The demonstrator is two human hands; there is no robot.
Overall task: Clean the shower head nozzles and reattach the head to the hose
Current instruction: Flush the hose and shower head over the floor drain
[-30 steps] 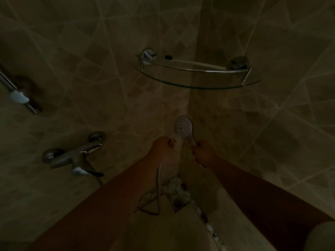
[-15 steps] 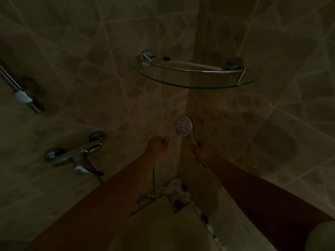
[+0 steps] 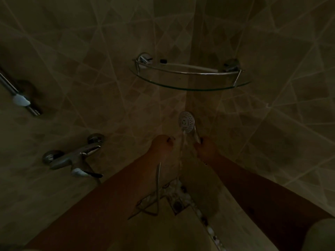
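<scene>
The light is very dim. A round chrome shower head (image 3: 186, 121) with its nozzle face toward me stands upright in the tiled corner, and water streams down from it. My right hand (image 3: 205, 146) grips its handle from below. My left hand (image 3: 162, 144) is a fist just left of the stream, closed on the upper end of the metal hose (image 3: 158, 180), which hangs down and loops on the floor. Head and hose look apart, but the dark hides the joint.
A glass corner shelf (image 3: 190, 87) with a chrome rail hangs above the head. A chrome mixer tap (image 3: 72, 156) sits on the left wall, and a slide bar (image 3: 20, 98) above it. A square floor drain (image 3: 178, 203) lies in the corner below.
Half a second ago no water showed at the head; now a stream runs down between my hands. My left hand has shifted slightly toward the head. The right hand keeps its grip.
</scene>
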